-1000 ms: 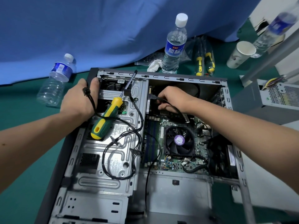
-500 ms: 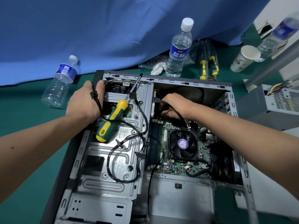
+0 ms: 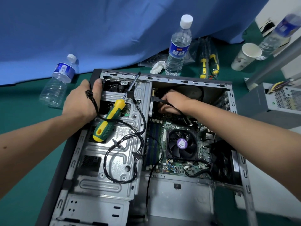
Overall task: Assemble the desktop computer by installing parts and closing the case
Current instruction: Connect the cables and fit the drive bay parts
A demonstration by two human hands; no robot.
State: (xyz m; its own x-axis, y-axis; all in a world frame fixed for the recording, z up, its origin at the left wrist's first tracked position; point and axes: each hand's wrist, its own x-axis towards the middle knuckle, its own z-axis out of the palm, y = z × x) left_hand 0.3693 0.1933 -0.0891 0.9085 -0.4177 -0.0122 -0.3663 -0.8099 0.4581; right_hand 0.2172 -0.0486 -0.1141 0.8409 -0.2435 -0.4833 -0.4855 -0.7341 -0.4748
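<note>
Left hand (image 3: 83, 100) gripping the far left corner of the computer case (image 3: 242, 173), thumb hooked over the rim, a black cable (image 3: 95, 103) with its small connector draping across the back of the hand. Right hand (image 3: 172, 101) reaching deep into the far part of the open case, fingers curling round a black plug and lead (image 3: 160, 100) just above the motherboard (image 3: 177, 126). Lying open side up on the green table (image 3: 24, 185), the case showing a cooler fan (image 3: 181, 145) near the middle of the board. Resting on the metal drive cage (image 3: 104, 160) between the two hands, a green and yellow screwdriver (image 3: 109, 122), its shaft pointing toward the far rim, loose black wiring looping beside and under it. Standing beyond the case, an upright water bottle (image 3: 178, 48); lying to the left, a second bottle (image 3: 57, 82). Sitting at the far right, a paper cup (image 3: 246, 56) and a grey power supply (image 3: 276, 101).
</note>
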